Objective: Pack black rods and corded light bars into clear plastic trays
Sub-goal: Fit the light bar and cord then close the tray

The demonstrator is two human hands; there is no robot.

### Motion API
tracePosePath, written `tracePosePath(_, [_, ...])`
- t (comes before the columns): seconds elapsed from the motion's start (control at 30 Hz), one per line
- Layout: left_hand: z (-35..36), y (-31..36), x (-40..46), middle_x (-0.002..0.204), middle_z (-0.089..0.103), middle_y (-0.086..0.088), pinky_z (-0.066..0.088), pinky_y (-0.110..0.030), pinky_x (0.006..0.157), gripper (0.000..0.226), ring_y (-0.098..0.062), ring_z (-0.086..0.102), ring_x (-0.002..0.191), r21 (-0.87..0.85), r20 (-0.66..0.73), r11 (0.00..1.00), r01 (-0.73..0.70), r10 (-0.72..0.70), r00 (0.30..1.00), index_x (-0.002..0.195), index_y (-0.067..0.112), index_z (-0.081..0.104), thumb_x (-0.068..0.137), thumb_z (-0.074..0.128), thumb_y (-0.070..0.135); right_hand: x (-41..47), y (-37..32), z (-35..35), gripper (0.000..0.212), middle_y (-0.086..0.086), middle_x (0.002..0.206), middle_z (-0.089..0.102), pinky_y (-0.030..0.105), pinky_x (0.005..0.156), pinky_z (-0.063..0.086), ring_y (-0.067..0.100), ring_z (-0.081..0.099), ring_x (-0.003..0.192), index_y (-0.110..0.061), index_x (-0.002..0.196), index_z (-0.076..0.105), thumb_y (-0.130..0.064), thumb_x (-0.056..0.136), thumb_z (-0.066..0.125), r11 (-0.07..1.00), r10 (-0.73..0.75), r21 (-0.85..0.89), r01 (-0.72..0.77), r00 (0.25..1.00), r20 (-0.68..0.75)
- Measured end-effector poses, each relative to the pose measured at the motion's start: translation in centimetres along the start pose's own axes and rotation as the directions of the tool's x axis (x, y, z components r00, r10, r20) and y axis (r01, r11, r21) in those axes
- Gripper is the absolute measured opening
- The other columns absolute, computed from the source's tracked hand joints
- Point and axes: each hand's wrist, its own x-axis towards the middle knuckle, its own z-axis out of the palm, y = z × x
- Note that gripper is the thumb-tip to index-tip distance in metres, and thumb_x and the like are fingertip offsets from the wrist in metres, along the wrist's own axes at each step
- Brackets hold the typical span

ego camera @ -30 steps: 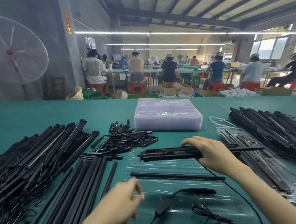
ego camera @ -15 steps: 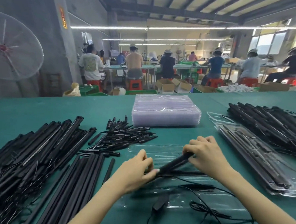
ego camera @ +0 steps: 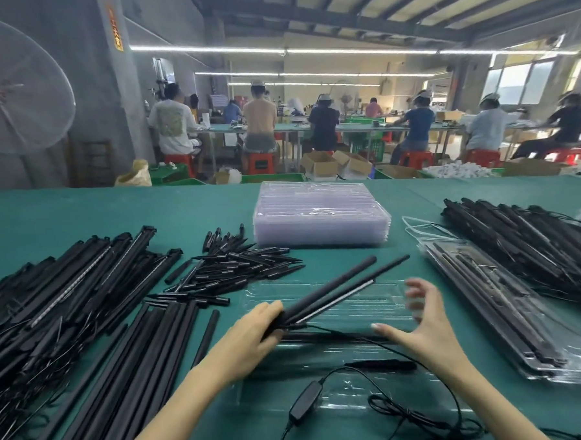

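My left hand point(ego camera: 252, 335) grips the near ends of a small bundle of black rods and a light bar point(ego camera: 332, 287), which slants up and away to the right above a clear plastic tray point(ego camera: 312, 300) lying on the green table. My right hand point(ego camera: 425, 322) hovers open over the tray's right part, fingers spread and blurred, holding nothing. One black rod point(ego camera: 336, 338) lies across the tray. A black cord with an inline controller point(ego camera: 305, 400) trails over the tray's near end.
A stack of clear trays point(ego camera: 321, 218) stands at the table's middle back. Heaps of corded light bars point(ego camera: 52, 298), long rods point(ego camera: 140, 363) and short black pieces point(ego camera: 239, 267) fill the left. Packed trays point(ego camera: 513, 315) and more bars point(ego camera: 530, 239) lie right. Workers sit beyond.
My right hand has let go of the bundle and opened to the right. My left hand now holds the bundle alone, tilted with its far end raised.
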Motion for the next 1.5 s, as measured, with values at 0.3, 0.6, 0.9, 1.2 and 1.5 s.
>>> tracePosePath(0.3, [-0.3, 0.9, -0.3, 0.102, 0.041, 0.012, 0.047, -0.033, 0.074, 0.003, -0.015, 0.052, 0.081, 0.001, -0.099, 0.995, -0.101, 0.101, 0.990, 0.099, 0.020, 0.045, 0.099, 0.047, 0.022, 0.3, 0.5, -3.6, 0.026, 0.001, 0.069, 0.060, 0.027, 0.063, 0.052, 0.012, 0.058, 0.063, -0.012, 0.072, 0.065, -0.033, 0.085, 0.058, 0.971, 0.024, 0.211, -0.117, 0.917, 0.398])
tracePosePath(0.6, [-0.7, 0.2, -0.7, 0.094, 0.043, 0.018, 0.045, -0.034, 0.076, 0.004, -0.011, 0.048, 0.083, -0.040, -0.101, 0.992, -0.116, 0.112, 0.989, 0.102, 0.018, 0.048, 0.099, 0.045, 0.017, -0.1, 4.0, -10.6, 0.017, 0.001, 0.072, 0.054, 0.021, 0.061, 0.051, 0.011, 0.057, 0.062, -0.005, 0.106, 0.056, -0.019, 0.100, 0.051, 0.821, 0.079, 0.103, -0.562, 0.290, 0.954])
tracePosePath(0.9, [0.1, -0.6, -0.9, 0.101, 0.061, -0.005, 0.050, -0.025, 0.069, 0.045, -0.021, 0.059, 0.077, 0.363, 0.071, 0.852, -0.378, 0.379, 0.923, 0.102, 0.020, 0.052, 0.071, 0.075, -0.001, 0.0, 3.9, -14.6, 0.033, 0.002, 0.062, 0.040, 0.020, 0.050, 0.029, 0.015, 0.038, 0.057, -0.025, 0.112, 0.069, -0.038, 0.082, 0.070, 0.992, 0.105, 0.005, -0.129, 0.829, 0.549])
tracePosePath(1.2, [1.6, -1.0, -1.2, 0.092, 0.056, 0.010, 0.042, -0.018, 0.065, 0.062, -0.009, 0.056, 0.079, 0.500, 0.053, 0.830, -0.248, 0.257, 0.965, 0.097, 0.033, 0.037, 0.061, 0.082, 0.010, 1.5, 3.5, -9.5, 0.014, 0.000, 0.057, 0.062, 0.014, 0.049, 0.039, 0.005, 0.051, 0.047, -0.029, 0.075, 0.070, -0.017, 0.079, 0.076, 0.945, -0.087, -0.300, 0.132, 0.984, 0.157])
tracePosePath(1.5, [2.1, -1.8, -0.4, 0.112, 0.034, 0.012, 0.024, -0.023, 0.081, 0.023, -0.010, 0.028, 0.099, 0.357, 0.075, 0.919, -0.169, 0.152, 0.986, 0.107, 0.028, 0.038, 0.090, 0.054, 0.027, 1.9, 5.2, -7.6, 0.014, -0.020, 0.064, 0.069, 0.008, 0.056, 0.040, -0.009, 0.059, 0.058, -0.028, 0.072, 0.073, -0.017, 0.080, 0.075, 0.960, 0.040, -0.279, -0.016, 0.996, 0.081])
